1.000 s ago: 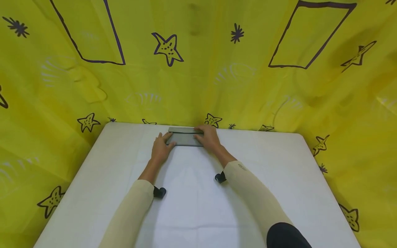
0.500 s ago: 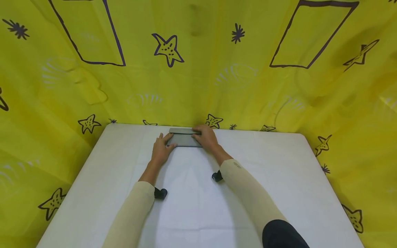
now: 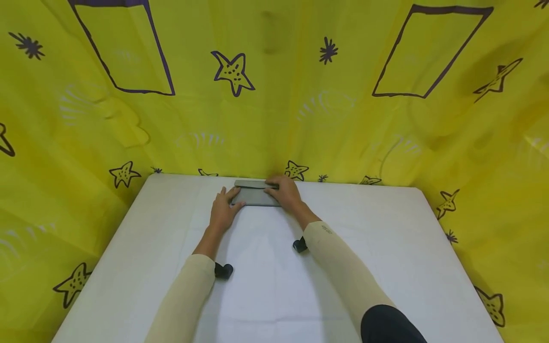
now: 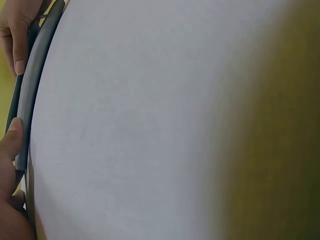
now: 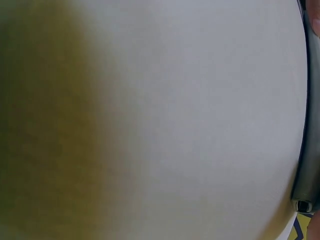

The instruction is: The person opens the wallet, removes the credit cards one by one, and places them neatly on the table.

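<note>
Lying lengthwise left to right, grey case, left fingers gripping it, right fingers pinching flap

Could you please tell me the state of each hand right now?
Left hand: closed, holding the left end of the flat grey rectangular object.
Right hand: closed, pinching the same object near its right end.

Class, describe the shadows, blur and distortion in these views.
Head view: soft shadows lie beside the sleeves on the white table; left wrist view: a yellow-brown patch at right is out of focus, and the grey case looks bowed, though nearly straight in the head view; right wrist view: a similar patch blurs the left side, and the case's edge curves too.
</note>
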`<state>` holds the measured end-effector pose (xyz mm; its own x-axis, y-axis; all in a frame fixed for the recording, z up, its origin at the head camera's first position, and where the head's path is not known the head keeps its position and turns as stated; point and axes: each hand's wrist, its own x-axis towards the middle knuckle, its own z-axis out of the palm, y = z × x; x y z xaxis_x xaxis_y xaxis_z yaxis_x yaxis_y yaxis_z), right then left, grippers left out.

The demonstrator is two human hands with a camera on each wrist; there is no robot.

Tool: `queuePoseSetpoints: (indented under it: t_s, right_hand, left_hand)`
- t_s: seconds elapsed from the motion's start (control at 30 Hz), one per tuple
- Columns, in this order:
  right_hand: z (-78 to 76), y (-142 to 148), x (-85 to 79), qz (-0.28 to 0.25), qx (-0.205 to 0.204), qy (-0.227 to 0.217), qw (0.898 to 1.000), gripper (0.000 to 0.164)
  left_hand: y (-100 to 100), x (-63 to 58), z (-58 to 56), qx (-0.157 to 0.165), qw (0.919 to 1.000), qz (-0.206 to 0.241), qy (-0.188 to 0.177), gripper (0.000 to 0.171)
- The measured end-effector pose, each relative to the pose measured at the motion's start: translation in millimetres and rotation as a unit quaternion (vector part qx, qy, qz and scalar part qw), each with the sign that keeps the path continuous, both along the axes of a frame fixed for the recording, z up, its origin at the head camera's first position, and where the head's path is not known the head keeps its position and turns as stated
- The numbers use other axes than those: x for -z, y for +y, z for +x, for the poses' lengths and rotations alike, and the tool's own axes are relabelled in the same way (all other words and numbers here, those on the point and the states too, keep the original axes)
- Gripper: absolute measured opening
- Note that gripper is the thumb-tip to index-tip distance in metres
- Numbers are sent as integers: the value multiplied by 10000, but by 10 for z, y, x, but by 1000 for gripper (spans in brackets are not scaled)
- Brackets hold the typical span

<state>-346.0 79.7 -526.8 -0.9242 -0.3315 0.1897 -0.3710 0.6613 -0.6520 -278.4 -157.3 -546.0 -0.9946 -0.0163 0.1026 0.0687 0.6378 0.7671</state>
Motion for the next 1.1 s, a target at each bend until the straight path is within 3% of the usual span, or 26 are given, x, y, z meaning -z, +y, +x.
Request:
queuePoseSetpoints:
  t_s: [0.2,0.6,0.83,1.1]
  right_hand:
    - [-14,23,70,-355,57,-218,9991,31]
    - [-64,-7,71,-227,-85,-56,9997,28]
    - [-60,-63,99,-362,246,174,9989,22]
    - [-49,-112,124,-310,630,447,9965,26]
  left_hand:
    - [2,59,13,-59,9998,-185,-35,58]
    - [2,57,-1,-126,9993,-347,92,58]
    - [28,48,32,-199,9991,-376,-4,59]
    - [31,50,32,-263,9987,-432,77,59]
